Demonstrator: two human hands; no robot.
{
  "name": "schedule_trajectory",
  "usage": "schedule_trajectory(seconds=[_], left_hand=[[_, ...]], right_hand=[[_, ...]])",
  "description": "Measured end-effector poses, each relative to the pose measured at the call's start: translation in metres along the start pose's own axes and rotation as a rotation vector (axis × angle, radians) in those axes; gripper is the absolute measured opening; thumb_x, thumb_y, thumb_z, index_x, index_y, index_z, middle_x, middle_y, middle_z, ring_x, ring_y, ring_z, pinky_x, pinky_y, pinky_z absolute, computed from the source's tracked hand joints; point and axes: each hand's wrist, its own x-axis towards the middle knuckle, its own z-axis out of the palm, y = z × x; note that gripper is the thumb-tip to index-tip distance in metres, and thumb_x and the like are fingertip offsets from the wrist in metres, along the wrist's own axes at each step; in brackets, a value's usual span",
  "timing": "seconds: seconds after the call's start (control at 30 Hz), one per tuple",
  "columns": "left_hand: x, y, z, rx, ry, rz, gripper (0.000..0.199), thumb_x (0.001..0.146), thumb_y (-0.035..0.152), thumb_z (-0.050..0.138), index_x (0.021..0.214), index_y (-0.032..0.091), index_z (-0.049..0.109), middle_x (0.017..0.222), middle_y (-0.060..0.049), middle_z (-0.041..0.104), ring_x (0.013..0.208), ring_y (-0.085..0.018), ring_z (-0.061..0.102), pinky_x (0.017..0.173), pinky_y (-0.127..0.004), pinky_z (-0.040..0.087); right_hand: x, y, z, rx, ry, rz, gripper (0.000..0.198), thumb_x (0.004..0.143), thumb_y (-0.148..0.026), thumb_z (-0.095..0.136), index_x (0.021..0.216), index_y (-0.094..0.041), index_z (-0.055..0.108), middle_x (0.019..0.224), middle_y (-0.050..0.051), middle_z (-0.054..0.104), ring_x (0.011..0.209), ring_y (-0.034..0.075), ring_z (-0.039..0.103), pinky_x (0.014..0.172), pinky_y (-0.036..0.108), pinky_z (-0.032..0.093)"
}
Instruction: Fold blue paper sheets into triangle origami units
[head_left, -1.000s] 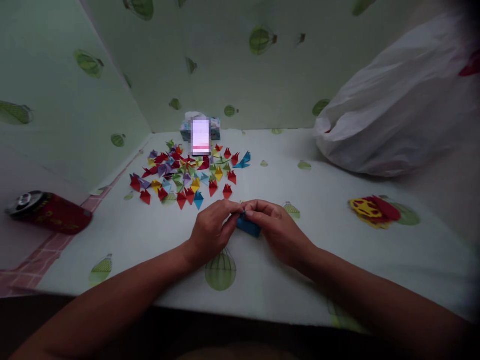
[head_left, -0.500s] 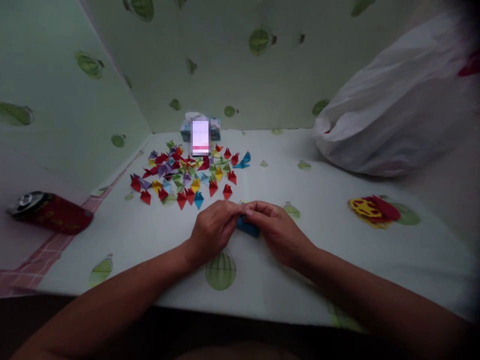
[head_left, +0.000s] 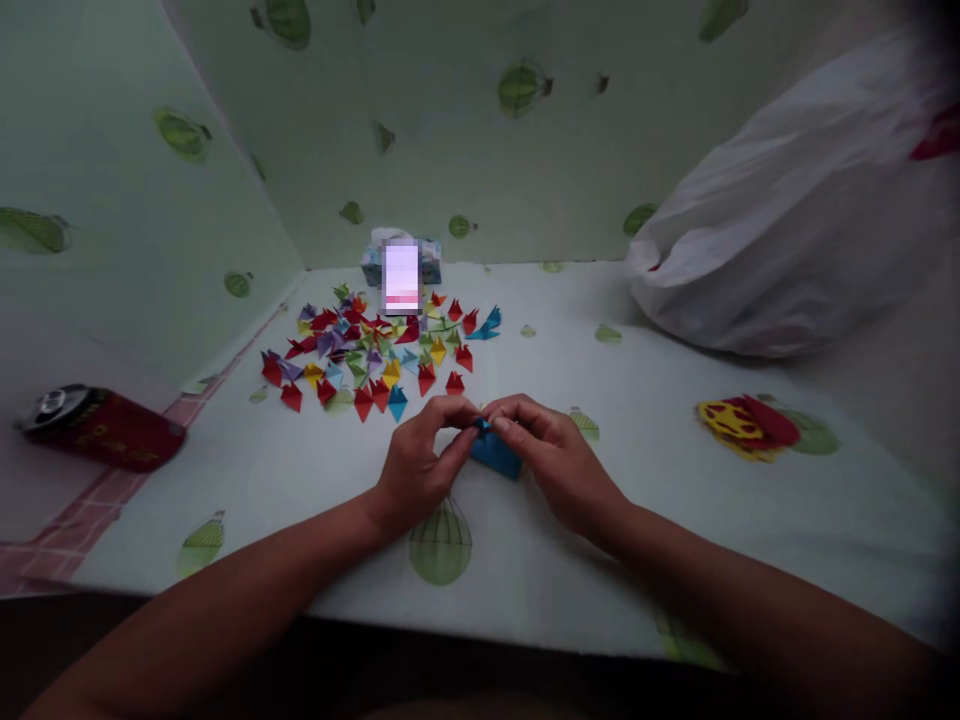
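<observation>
Left hand [head_left: 412, 460] has arched its forefinger, baring more of the blue paper [head_left: 496, 456], nearer the viewer than the paper birds [head_left: 391, 373]. Its grip and the right hand [head_left: 559, 455] pinch the far edge. Likely light, easily creased, best held at folds, the paper slants lengthwise rightward, away from the birds.

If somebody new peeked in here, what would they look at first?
Probably the bright screen, glowing in front of the tissue box at the back, with lots of colourful folded papers spread around and before it. Next, maybe the blue paper pinched between the left hand and right hand in the middle, then the big white bag on the right.
</observation>
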Motion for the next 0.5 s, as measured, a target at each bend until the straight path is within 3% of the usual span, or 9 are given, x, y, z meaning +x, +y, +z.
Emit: schedule_trajectory(seconds=[0.27, 0.5], left_hand=[[0.0013, 0.0003, -0.0006, -0.171, 0.060, -0.165, 0.019, 0.087, 0.011, 0.067, 0.103, 0.020, 0.060, 0.093, -0.002, 0.070, 0.087, -0.013, 0.071, 0.080, -0.024, 0.060], [0.0045, 0.0048, -0.0032, -0.321, 0.041, -0.291, 0.008, 0.088, 0.018, 0.069, 0.096, 0.019, 0.066, 0.089, -0.001, 0.070, 0.081, -0.011, 0.068, 0.076, -0.021, 0.057]], right_hand=[[0.0013, -0.0020, -0.0007, -0.233, -0.025, -0.086, 0.011, 0.088, -0.030, 0.061, 0.088, -0.019, 0.063, 0.093, 0.006, 0.063, 0.090, 0.020, 0.058, 0.082, 0.036, 0.045], [0.0037, 0.0012, -0.0017, -0.076, -0.069, 0.005, 0.014, 0.086, -0.033, 0.064, 0.086, -0.020, 0.064, 0.082, 0.001, 0.062, 0.078, 0.016, 0.054, 0.074, 0.032, 0.042]])
